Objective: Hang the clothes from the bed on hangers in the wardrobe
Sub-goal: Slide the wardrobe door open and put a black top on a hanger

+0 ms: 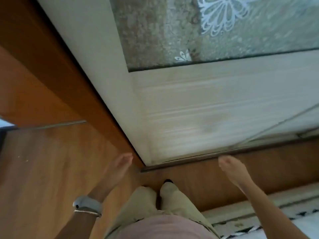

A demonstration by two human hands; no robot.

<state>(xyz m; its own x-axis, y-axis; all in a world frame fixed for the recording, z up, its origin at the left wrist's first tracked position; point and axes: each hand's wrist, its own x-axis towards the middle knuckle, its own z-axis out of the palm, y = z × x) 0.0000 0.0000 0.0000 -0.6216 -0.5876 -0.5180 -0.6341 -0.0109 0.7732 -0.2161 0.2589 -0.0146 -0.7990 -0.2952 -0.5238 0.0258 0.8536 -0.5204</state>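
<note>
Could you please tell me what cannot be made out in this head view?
- Hangers, wardrobe inside: head view, hidden behind the white door and its frosted glass.
- Bed, clothes: outside the frame.
- Left hand: motion blur; contact with the door unclear.
- Right hand: blur hides its finger pose.
- Rug: cut by the bottom edge.
</note>
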